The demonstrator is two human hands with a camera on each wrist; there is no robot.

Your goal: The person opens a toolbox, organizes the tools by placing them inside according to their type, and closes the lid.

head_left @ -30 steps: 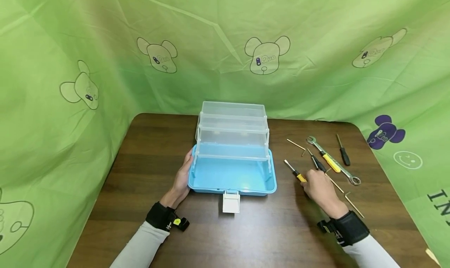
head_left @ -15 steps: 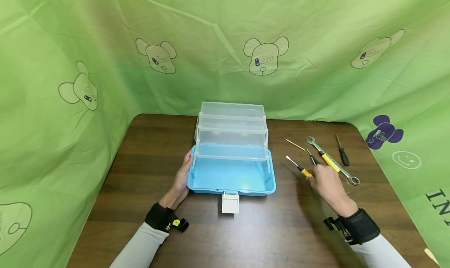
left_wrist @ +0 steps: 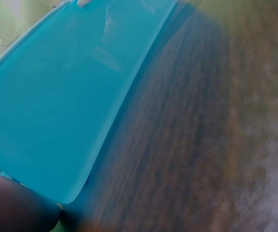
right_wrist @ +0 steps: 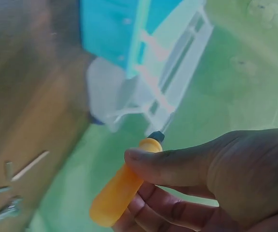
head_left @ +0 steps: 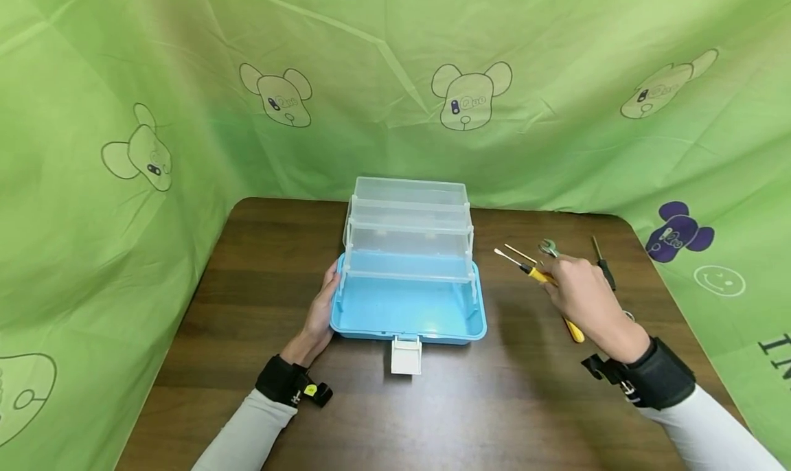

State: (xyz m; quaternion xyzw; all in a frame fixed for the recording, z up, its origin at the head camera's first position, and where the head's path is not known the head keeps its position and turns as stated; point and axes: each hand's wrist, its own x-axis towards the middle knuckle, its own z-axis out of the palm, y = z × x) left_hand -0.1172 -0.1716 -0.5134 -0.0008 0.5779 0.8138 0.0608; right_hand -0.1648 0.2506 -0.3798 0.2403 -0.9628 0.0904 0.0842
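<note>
blue toolbox (head_left: 408,313) stands open — yellow screwdriver (right_wrist: 117,195) in right hand (head_left: 583,296)

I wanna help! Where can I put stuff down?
The table is bare left of the blue box, past the left hand, and in front of the white latch, between the arms. It's crowded right of the box: right hand holding a yellow screwdriver, wrench, black screwdriver.

Letters "IN" (head_left: 775,345) on green cloth (head_left: 346,148); bear-head lettering (head_left: 473,103) unclear.

Directly behind my left hand (head_left: 317,315) and right hand (head_left: 583,296): black wristbands (head_left: 279,380) with black modules (head_left: 321,395); yellow mark (head_left: 310,390), left module. Further back: pale grey sleeves (head_left: 247,431).
</note>
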